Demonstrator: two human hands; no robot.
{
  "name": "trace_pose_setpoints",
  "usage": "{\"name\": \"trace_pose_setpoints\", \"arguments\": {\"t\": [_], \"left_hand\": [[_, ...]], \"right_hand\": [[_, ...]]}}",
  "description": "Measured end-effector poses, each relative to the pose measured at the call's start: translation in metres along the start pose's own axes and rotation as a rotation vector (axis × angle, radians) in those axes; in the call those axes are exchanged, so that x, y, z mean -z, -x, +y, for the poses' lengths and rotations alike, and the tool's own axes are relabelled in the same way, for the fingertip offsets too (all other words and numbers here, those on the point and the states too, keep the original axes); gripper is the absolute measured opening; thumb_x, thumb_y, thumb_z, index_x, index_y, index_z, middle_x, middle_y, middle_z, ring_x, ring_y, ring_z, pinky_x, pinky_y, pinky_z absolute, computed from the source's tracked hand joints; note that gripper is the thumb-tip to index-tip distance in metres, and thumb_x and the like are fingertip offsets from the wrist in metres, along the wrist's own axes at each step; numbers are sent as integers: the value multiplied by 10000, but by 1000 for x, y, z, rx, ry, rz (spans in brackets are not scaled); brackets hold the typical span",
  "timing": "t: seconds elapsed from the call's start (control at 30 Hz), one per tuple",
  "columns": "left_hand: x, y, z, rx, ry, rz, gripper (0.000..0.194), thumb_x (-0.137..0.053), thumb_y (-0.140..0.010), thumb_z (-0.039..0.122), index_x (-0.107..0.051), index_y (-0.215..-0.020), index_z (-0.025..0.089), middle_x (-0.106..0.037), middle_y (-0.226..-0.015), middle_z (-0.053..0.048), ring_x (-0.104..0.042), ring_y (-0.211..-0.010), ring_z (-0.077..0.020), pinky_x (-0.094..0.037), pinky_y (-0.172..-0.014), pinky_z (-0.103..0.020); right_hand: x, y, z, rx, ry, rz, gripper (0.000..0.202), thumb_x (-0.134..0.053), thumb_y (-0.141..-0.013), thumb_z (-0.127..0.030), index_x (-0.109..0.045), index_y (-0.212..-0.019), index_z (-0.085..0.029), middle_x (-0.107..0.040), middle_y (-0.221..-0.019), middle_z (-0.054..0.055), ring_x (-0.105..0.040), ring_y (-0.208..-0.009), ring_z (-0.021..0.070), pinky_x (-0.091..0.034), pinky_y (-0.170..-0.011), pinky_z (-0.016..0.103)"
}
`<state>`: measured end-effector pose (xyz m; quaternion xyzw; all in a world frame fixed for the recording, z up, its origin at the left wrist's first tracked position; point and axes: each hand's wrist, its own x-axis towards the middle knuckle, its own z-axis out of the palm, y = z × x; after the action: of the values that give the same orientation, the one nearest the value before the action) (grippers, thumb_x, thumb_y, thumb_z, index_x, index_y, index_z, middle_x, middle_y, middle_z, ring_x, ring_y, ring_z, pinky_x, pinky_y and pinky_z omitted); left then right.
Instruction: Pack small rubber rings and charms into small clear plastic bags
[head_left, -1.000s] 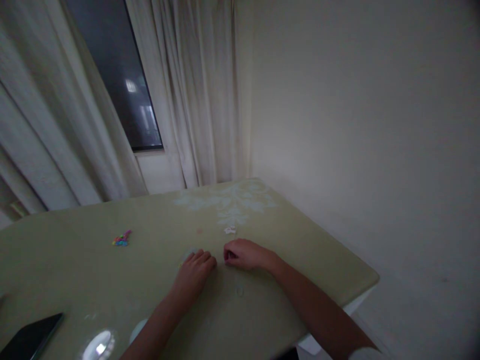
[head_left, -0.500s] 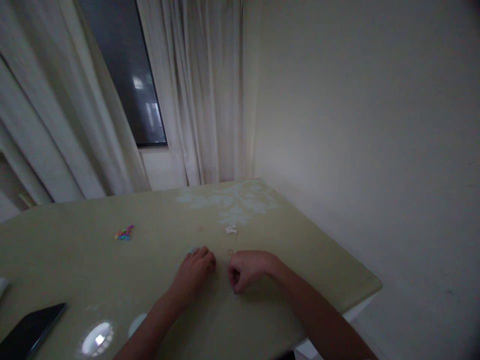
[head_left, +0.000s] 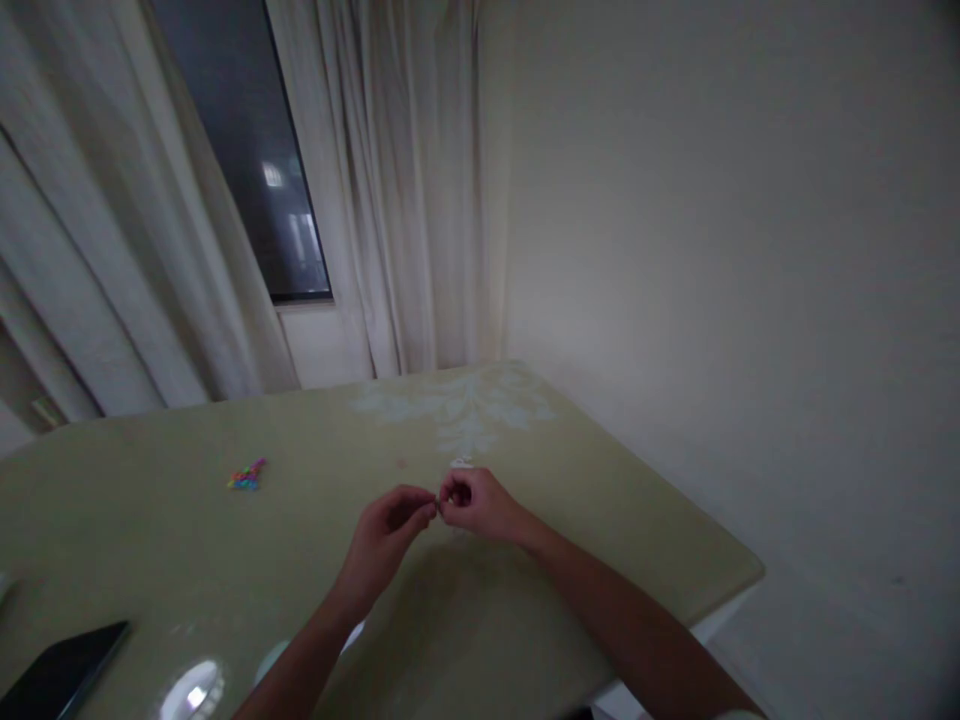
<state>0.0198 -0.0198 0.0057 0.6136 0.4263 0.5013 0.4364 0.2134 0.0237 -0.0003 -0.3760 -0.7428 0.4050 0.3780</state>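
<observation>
My left hand (head_left: 388, 530) is raised over the middle of the table, its thumb and fingertips pinched together. Right against those fingertips, my right hand (head_left: 474, 502) pinches too, with its fingers curled. Something tiny and dark shows between the two sets of fingertips, too small to make out. Just behind my right hand lies a small white item (head_left: 461, 463), partly covered by it. A little pile of brightly coloured pieces (head_left: 247, 476) rests on the table to the left, away from both hands.
The greenish tabletop (head_left: 637, 520) has a pale leaf pattern near its far edge. A dark flat device (head_left: 64, 668) lies at the lower left, with a bright round reflection beside it. Curtains (head_left: 405, 200), a window (head_left: 255, 150) and a bare wall (head_left: 712, 250) stand behind.
My right hand has lifted and moved up from the tabletop. My left hand has turned and now pinches; the fingertips of both hands have come together.
</observation>
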Motion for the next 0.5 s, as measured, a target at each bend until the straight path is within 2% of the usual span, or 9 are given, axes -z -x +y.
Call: {"name": "trace_pose_setpoints", "arguments": {"t": [0.23,0.33,0.4,0.5], "left_hand": [[-5,0,2,67,118,26,262,-844,-738,409,-781,-884,201,-811,-886,-57,-749,-855,-222,-594,-824,-324],[-6,0,0,59,137,54,287,-840,-743,434,-765,-883,195,-794,-869,-54,-735,-826,-212,-592,-789,-319],[-5,0,-2,46,140,93,317,-837,-745,457,-744,-890,190,-771,-830,-43,-714,-781,-197,-580,-731,-298],[-2,-2,-6,42,127,152,366,-832,-747,488,-717,-919,185,-743,-806,-34,-692,-745,-187,-555,-670,-279]], "right_hand": [[-9,3,1,61,2,131,86,-715,-777,-208,-675,-840,-164,-533,-666,-49,-454,-592,98,-350,-550,220],[-7,3,-7,105,26,131,108,-694,-834,-269,-677,-873,-170,-550,-691,-34,-468,-609,107,-373,-561,226],[-3,3,-21,197,48,169,134,-664,-878,-308,-684,-921,-182,-581,-738,-14,-513,-658,127,-428,-615,250],[5,15,-55,448,39,377,160,-595,-969,-355,-674,-962,-215,-602,-825,23,-583,-776,171,-501,-750,333]]}}
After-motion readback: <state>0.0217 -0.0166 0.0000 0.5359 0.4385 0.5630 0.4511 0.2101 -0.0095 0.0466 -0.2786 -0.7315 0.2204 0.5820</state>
